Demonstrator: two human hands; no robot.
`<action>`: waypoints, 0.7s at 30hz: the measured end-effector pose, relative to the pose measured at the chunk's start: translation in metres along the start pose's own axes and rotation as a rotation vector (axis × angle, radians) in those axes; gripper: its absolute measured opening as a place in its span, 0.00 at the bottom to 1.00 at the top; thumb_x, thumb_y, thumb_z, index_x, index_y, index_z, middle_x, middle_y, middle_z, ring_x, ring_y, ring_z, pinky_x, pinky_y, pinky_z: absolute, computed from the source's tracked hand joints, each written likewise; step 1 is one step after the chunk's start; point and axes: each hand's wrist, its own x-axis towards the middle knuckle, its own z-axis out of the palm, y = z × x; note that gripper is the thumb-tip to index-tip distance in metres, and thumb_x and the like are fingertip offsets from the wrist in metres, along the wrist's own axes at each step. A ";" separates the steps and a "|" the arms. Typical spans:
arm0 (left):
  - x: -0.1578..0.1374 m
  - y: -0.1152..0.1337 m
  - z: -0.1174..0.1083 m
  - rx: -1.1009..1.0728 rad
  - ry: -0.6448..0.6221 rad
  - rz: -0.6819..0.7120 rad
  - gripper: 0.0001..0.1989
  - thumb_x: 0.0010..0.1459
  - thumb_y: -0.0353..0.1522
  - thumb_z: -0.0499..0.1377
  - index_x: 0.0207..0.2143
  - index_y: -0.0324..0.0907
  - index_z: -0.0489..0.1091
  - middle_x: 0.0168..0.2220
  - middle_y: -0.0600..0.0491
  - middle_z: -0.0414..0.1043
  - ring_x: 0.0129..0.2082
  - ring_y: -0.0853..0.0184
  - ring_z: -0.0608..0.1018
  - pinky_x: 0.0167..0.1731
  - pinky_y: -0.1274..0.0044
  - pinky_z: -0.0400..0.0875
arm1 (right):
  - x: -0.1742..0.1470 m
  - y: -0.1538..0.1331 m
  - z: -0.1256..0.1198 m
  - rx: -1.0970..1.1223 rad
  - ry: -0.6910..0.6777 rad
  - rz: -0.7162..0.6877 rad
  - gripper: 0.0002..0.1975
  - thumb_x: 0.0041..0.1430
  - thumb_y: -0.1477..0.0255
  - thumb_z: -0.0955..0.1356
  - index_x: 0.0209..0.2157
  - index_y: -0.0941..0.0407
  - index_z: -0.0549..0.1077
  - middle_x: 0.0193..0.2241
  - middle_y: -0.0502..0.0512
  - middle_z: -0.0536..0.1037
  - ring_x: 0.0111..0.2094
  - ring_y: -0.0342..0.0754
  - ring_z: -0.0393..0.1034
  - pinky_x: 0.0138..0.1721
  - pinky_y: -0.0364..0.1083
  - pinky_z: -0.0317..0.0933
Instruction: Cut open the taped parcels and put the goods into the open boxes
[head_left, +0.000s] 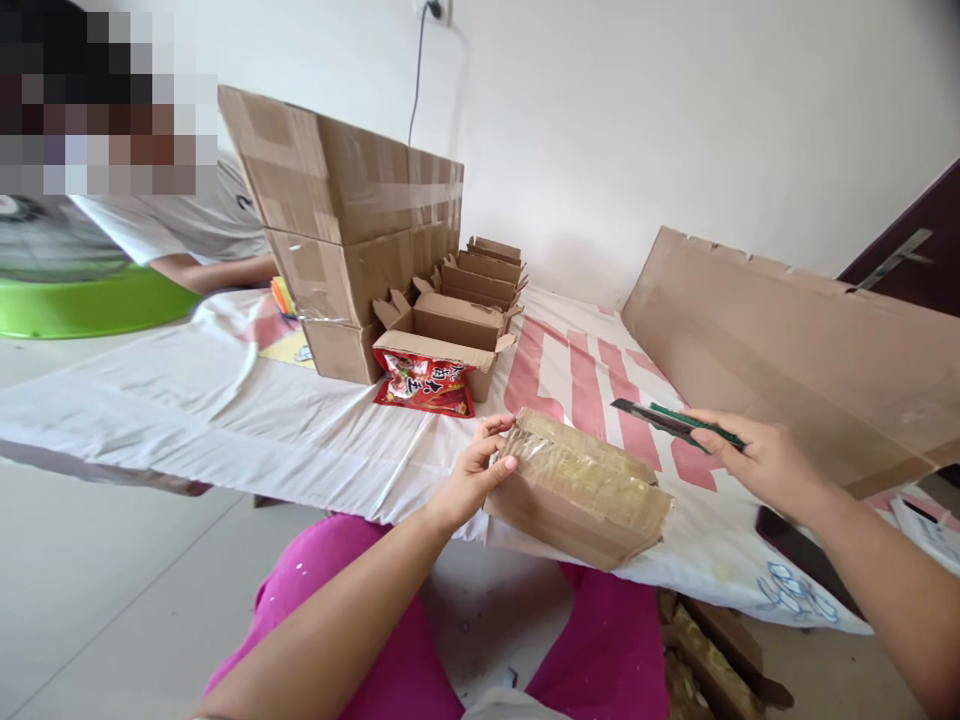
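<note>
In the head view, my left hand is bent round the left end of a small, oblong brown cardboard carton with shiny yellowish tape across its top; thumb and fingers pinch the end, probably to keep it from sliding. The carton sits right before me at the near edge of the white cloth-covered counter, where both arms reach it comfortably.

My right hand is closed around a slim green-handled utility knife, pinching the handle between thumb and fingers. The blade points left, above the pink-printed cloth and apart from the carton; I judge that this grip keeps the edge away from my other hand.

Beyond the carton, a shiny red printed packet leans against the nearest of a row of open-flapped brown cardboard boxes; the box seems to prop it up. Behind them stands a tall stack of taped brown cartons, lined up so they sit steady, I think. A large flat brown cardboard panel slants up at the right, and a dark flat phone lies beneath my right forearm. A co-worker's bare forearm rests behind the stack.
</note>
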 end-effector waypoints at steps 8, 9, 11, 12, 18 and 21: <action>-0.001 0.001 0.001 -0.116 0.018 -0.056 0.18 0.57 0.46 0.55 0.27 0.41 0.70 0.57 0.44 0.60 0.61 0.53 0.62 0.61 0.61 0.57 | -0.076 0.062 0.113 0.036 0.023 0.209 0.18 0.62 0.61 0.60 0.47 0.53 0.74 0.35 0.55 0.82 0.34 0.54 0.77 0.32 0.50 0.71; -0.001 0.001 0.001 -0.131 0.024 -0.057 0.18 0.58 0.45 0.54 0.28 0.41 0.71 0.57 0.44 0.60 0.61 0.53 0.62 0.61 0.61 0.57 | -0.086 0.066 0.126 0.017 0.010 0.205 0.17 0.61 0.62 0.60 0.46 0.53 0.74 0.37 0.55 0.81 0.37 0.54 0.77 0.35 0.51 0.71; -0.001 0.001 0.002 -0.143 0.029 -0.055 0.17 0.58 0.44 0.53 0.28 0.41 0.71 0.57 0.44 0.61 0.61 0.54 0.62 0.61 0.61 0.56 | -0.100 0.073 0.146 -0.030 -0.051 0.173 0.16 0.58 0.65 0.62 0.44 0.53 0.75 0.38 0.57 0.80 0.39 0.55 0.76 0.39 0.53 0.70; -0.001 0.001 0.001 -0.141 0.033 -0.054 0.16 0.57 0.43 0.53 0.27 0.41 0.71 0.57 0.45 0.62 0.60 0.54 0.63 0.61 0.61 0.57 | -0.104 0.076 0.153 -0.055 -0.077 0.152 0.16 0.56 0.66 0.63 0.43 0.53 0.75 0.37 0.58 0.80 0.39 0.56 0.75 0.39 0.54 0.69; 0.001 0.004 0.000 -0.152 0.014 -0.045 0.19 0.58 0.46 0.54 0.33 0.41 0.74 0.57 0.46 0.61 0.59 0.55 0.64 0.61 0.62 0.58 | -0.092 0.056 0.137 0.037 0.190 0.165 0.19 0.59 0.59 0.61 0.44 0.55 0.73 0.44 0.63 0.76 0.47 0.61 0.69 0.50 0.62 0.62; 0.002 0.004 0.000 -0.131 0.009 -0.045 0.21 0.57 0.49 0.55 0.28 0.41 0.73 0.57 0.46 0.62 0.58 0.55 0.65 0.61 0.62 0.56 | -0.084 0.022 0.125 0.357 0.231 0.147 0.27 0.63 0.53 0.57 0.56 0.55 0.64 0.53 0.65 0.70 0.54 0.59 0.65 0.53 0.59 0.61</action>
